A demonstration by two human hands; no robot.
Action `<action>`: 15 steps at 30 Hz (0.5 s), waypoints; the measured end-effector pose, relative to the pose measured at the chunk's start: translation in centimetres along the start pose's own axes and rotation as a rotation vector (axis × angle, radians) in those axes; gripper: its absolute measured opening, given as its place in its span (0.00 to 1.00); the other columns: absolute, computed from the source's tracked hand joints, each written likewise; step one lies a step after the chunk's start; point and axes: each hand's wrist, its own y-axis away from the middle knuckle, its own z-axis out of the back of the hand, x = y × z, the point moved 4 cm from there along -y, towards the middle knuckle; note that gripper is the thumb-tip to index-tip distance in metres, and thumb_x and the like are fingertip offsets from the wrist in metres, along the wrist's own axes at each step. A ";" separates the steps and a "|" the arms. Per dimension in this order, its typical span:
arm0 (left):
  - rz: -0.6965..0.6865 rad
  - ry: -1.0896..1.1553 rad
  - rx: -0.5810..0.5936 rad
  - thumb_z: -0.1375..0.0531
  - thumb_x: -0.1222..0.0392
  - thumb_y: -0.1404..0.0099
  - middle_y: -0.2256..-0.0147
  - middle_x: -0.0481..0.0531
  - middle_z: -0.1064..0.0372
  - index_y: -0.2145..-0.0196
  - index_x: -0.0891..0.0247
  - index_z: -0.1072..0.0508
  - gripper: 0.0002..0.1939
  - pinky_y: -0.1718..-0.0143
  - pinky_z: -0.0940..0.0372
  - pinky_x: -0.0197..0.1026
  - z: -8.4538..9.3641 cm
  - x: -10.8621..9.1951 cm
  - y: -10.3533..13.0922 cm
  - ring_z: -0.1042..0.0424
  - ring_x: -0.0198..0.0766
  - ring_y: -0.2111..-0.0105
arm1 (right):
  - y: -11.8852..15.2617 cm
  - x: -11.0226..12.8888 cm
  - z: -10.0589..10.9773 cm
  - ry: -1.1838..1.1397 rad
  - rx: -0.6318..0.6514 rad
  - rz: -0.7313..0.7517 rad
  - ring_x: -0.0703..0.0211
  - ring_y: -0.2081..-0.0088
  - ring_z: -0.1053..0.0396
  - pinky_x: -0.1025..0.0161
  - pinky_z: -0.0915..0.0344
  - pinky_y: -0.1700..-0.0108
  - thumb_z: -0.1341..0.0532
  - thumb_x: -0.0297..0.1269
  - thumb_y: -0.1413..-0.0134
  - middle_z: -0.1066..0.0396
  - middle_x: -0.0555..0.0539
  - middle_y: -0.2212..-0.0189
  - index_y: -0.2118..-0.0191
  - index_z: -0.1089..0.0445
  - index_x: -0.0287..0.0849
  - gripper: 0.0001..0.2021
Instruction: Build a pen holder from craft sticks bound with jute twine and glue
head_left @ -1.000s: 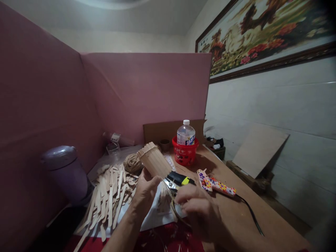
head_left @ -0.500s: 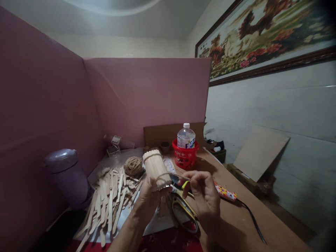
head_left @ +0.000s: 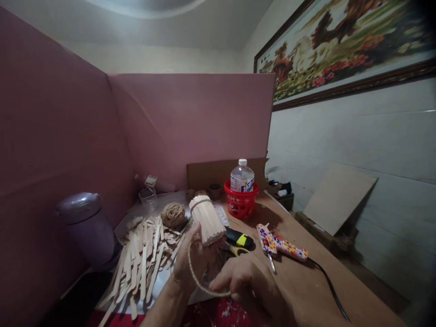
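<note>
With my left hand (head_left: 185, 265) I hold the cylinder of craft sticks (head_left: 207, 220), in the lower middle of the frame; the thumb is on its side and the other fingers are partly hidden. My right hand (head_left: 250, 284), lower and more to the right, has its fingers bent closed on the loose length of jute twine (head_left: 196, 278). This twine makes a slack curve between my two hands, below the cylinder. The cylinder is tilted, its long axis going from upper left to lower right, so the lower end is the one nearer to my right hand, but apart from it. A twine band (head_left: 200, 201) goes around the upper end. The hot glue gun (head_left: 289, 249) lies at the right, the twine ball (head_left: 173, 215) just beside the cylinder, at its left
</note>
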 end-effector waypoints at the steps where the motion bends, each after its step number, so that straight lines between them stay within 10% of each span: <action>1: -0.021 0.007 -0.012 0.42 0.56 0.38 0.65 0.56 0.23 0.57 0.67 0.27 0.15 0.53 0.34 0.48 0.2 -0.1 -0.1 0.26 0.45 0.61 | -0.1 0.2 -0.2 0.057 0.068 0.047 0.57 0.67 0.29 0.59 0.34 0.64 0.51 0.39 0.36 0.26 0.48 0.68 0.64 0.34 0.50 0.09; 9: -0.192 -0.092 -0.134 0.41 0.66 0.39 0.62 0.56 0.24 0.56 0.67 0.29 0.13 0.55 0.31 0.44 1.4 -0.7 0.0 0.26 0.43 0.60 | -1.6 -0.4 -2.2 0.180 0.411 0.299 0.66 0.81 0.34 0.69 0.40 0.76 0.51 0.50 0.38 0.32 0.53 0.83 0.74 0.31 0.43 0.21; 15: -0.220 -0.014 -0.218 0.38 0.70 0.42 0.65 0.54 0.24 0.62 0.68 0.28 0.09 0.58 0.30 0.36 2.0 -0.8 -0.4 0.25 0.36 0.65 | -2.1 1.7 0.4 0.350 0.059 0.339 0.64 0.78 0.34 0.64 0.41 0.72 0.55 0.46 0.35 0.30 0.49 0.81 0.71 0.32 0.41 0.21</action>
